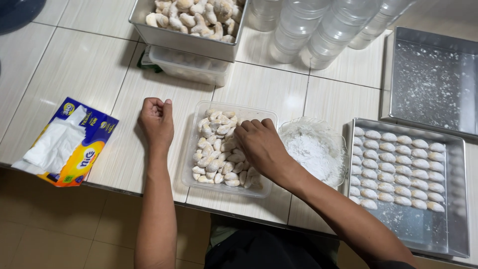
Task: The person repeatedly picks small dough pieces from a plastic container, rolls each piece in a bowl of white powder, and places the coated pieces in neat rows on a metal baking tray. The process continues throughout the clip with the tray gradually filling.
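My right hand [259, 144] reaches into a clear plastic container [191, 149] full of pale, sugar-dusted crescent cookies [216, 149], fingers curled among them. Whether it holds one is hidden. My left hand [156, 122] rests as a loose fist on the tiled counter just left of the container, holding nothing visible. Right of the container sits a clear bowl of white powdered sugar [313, 152]. Further right, a metal tray [448, 209] carries rows of cookies [398, 167].
A tissue pack [67, 144] lies at the counter's front left. At the back stand a metal tray of cookies [189, 30] on a lidded plastic box [191, 67], several clear plastic jars [318, 30], and an emptied, sugar-dusted tray [433, 79].
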